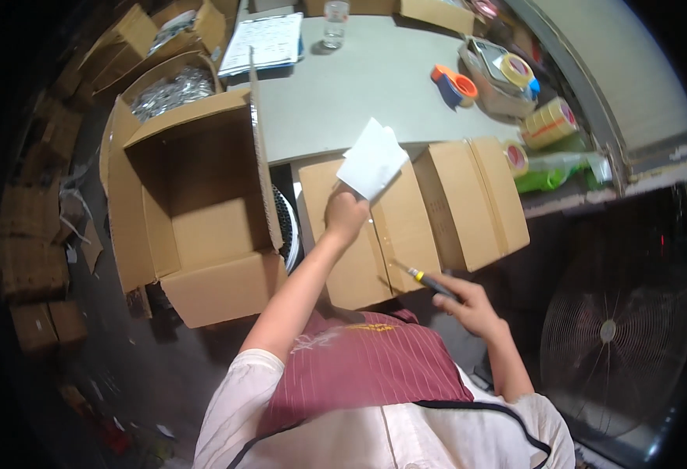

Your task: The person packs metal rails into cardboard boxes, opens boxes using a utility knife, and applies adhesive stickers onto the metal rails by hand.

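Note:
My left hand [346, 215] is closed on a few white paper sheets [372, 162], held over the far part of a brown cardboard box [343, 266]. That box has a seam running down its middle, and its flaps lie flat. In my right hand [472, 306] is a utility knife [431, 283] with a black and yellow handle. Its thin blade points left over the box's near right part; I cannot tell whether it touches the cardboard. A second cardboard box [480, 203] stands just to the right, its top flaps closed.
A large open carton [210, 195] stands at the left. On the table [374, 78] are a clipboard [262, 41], a bottle [334, 25], an orange and blue tape dispenser [454, 86], a tub [500, 78] and tape rolls [548, 123]. A big fan [609, 332] stands at the right.

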`<state>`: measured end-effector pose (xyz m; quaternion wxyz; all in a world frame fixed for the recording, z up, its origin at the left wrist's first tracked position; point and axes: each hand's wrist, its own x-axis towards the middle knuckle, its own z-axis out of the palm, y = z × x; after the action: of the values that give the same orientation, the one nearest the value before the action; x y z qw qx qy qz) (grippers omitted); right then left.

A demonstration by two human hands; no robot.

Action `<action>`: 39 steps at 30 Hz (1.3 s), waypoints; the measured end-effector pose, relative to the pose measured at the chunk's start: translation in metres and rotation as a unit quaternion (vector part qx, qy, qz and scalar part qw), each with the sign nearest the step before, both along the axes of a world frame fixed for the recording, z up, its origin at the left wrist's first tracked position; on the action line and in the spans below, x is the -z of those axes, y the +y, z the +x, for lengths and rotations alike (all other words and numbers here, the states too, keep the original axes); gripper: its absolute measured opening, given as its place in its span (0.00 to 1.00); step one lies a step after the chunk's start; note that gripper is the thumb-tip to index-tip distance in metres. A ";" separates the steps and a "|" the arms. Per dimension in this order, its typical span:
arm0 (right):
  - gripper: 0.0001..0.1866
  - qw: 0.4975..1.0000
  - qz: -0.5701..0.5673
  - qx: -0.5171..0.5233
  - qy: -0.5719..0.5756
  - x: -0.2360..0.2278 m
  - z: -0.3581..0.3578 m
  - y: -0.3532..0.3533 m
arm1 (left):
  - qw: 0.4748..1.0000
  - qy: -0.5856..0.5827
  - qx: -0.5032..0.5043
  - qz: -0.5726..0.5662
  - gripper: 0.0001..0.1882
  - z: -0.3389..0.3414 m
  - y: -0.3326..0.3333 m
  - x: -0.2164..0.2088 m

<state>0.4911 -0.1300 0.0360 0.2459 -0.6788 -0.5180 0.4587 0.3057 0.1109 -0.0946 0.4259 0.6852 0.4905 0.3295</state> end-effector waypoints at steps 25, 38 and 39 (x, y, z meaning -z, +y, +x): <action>0.21 0.882 0.194 0.025 -0.429 0.045 -0.054 -0.096 | 0.993 0.058 0.019 0.096 0.14 -0.008 0.001 0.012; 0.22 0.968 0.014 0.239 0.074 0.010 -0.033 -0.011 | 0.959 -0.209 -0.189 -0.029 0.17 -0.001 0.006 0.004; 0.23 0.962 -0.003 0.212 0.173 0.020 -0.036 0.012 | 0.921 -0.318 -0.224 -0.018 0.16 0.000 0.012 0.004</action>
<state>0.4548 -0.1181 0.0160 0.4214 -0.6843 -0.3104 0.5077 0.3054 0.1232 -0.0987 0.4864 0.4089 0.4758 0.6082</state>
